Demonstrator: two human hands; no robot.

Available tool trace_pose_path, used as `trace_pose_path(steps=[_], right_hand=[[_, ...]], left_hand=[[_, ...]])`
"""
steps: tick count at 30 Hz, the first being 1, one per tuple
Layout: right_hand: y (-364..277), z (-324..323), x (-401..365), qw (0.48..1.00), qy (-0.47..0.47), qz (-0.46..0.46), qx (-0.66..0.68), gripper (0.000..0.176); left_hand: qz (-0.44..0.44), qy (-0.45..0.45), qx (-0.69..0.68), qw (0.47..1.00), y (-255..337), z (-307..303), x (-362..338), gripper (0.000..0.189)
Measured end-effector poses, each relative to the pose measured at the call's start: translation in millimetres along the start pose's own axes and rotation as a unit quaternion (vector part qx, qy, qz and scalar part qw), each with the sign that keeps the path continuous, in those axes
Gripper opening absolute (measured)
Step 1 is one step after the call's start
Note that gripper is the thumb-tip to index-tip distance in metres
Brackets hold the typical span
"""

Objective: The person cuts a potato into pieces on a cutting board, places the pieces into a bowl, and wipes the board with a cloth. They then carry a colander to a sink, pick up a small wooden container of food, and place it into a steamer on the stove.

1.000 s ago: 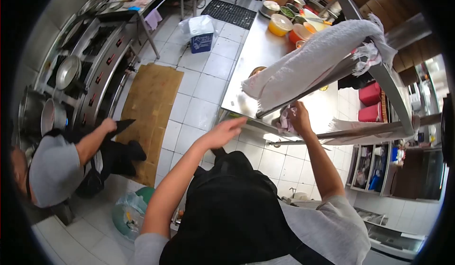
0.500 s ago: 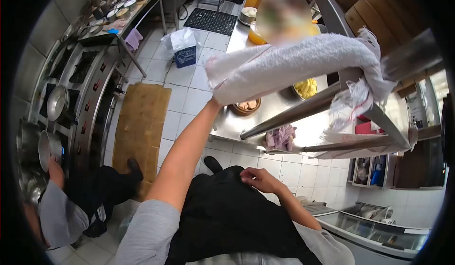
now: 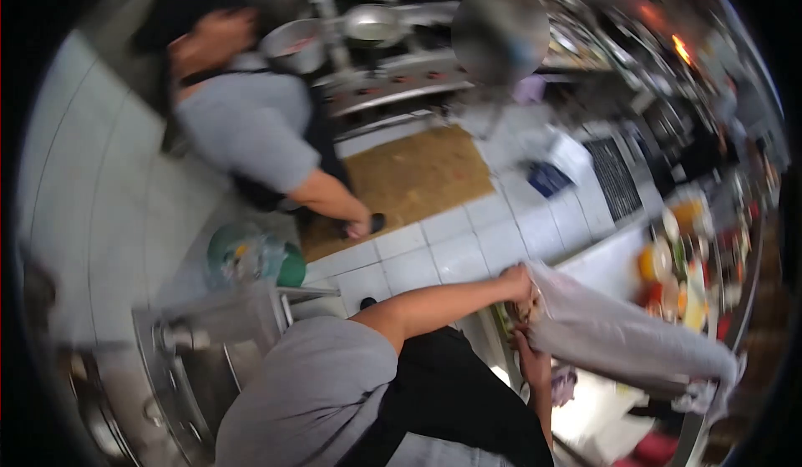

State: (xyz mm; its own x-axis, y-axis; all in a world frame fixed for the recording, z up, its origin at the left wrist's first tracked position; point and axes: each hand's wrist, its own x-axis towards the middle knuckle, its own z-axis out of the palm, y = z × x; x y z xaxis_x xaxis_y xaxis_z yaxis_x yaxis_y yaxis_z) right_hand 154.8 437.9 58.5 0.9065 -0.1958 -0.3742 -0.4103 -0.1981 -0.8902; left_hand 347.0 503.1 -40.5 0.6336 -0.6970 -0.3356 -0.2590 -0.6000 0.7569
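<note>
A long white towel (image 3: 622,329) hangs from the shelf frame at the right, and its near end reaches my hands. My left hand (image 3: 516,285) is closed at the upper corner of that end. Just below it, my right hand (image 3: 533,358) is raised against the towel's lower corner; blur hides whether its fingers grip anything. Small brownish and green shapes between the two hands are too smeared to name. Beyond my right wrist, a crumpled purplish cloth (image 3: 564,385) lies on the metal table.
A person (image 3: 251,116) in a grey shirt and black cap stands at the upper left by the stove (image 3: 401,87). A brown mat (image 3: 409,175) lies on the tiled floor. Metal equipment (image 3: 200,358) stands at the lower left. Containers (image 3: 656,262) of food crowd the right counter.
The view has swung left, bringing the other person and lower-left metal equipment into sight. My right hand has moved from my apron up to the towel's end, beside my left hand.
</note>
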Motion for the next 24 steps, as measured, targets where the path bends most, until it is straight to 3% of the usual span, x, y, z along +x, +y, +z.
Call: trace_pose_path(steps=[2, 5, 6, 9, 11, 12, 14, 17, 18, 21, 22, 24], right_hand=[[22.4, 5.5, 27.1, 0.986, 0.014, -0.136, -0.096, 0.023], [-46.1, 49.2, 44.0, 0.955, -0.058, -0.203, -0.209, 0.034], [-36.3, 56.2, 63.6, 0.916, -0.121, -0.270, -0.271, 0.045], [-60.3, 115.7, 73.4, 0.906, -0.230, -0.241, -0.261, 0.049], [-81.8, 164.1, 80.2, 0.866, -0.367, -0.225, -0.254, 0.051], [-86.3, 185.9, 85.4, 0.863, -0.372, -0.228, -0.256, 0.051], [-89.2, 225.2, 95.7, 0.799, -0.425, -0.316, -0.285, 0.050], [-108.4, 269.0, 104.2, 0.768, -0.462, -0.337, -0.289, 0.046], [-115.5, 279.8, 107.3, 0.773, -0.454, -0.335, -0.289, 0.046], [-137.7, 306.8, 112.3, 0.712, -0.490, -0.355, -0.356, 0.042], [-131.0, 314.4, 119.1, 0.692, -0.473, -0.413, -0.357, 0.041], [-137.0, 324.1, 125.6, 0.677, -0.486, -0.393, -0.389, 0.041]], left_hand=[[-0.002, 0.066, 0.019, 0.998, -34.6, -27.7, -42.9, 0.036], [-0.087, 0.002, -0.044, 0.995, -70.3, -108.2, -142.5, 0.028], [-0.102, 0.002, -0.051, 0.993, -82.9, -126.7, -176.8, 0.027], [-0.180, 0.023, -0.123, 0.976, -154.4, -131.1, -244.4, 0.024], [-0.204, 0.058, -0.142, 0.967, -177.7, -147.2, -294.1, 0.024], [-0.219, 0.073, -0.143, 0.962, -180.7, -159.1, -318.6, 0.025], [-0.244, 0.092, -0.154, 0.953, -185.9, -179.9, -358.6, 0.028], [-0.230, 0.141, -0.162, 0.949, -199.9, -201.5, -398.1, 0.030], [-0.225, 0.135, -0.158, 0.952, -204.8, -208.1, -407.3, 0.030], [-0.232, 0.157, -0.180, 0.943, -209.4, -228.6, -425.6, 0.029], [-0.230, 0.151, -0.178, 0.945, -215.1, -232.8, -426.7, 0.029], [-0.221, 0.158, -0.159, 0.949, -229.4, -238.8, -427.0, 0.030]])
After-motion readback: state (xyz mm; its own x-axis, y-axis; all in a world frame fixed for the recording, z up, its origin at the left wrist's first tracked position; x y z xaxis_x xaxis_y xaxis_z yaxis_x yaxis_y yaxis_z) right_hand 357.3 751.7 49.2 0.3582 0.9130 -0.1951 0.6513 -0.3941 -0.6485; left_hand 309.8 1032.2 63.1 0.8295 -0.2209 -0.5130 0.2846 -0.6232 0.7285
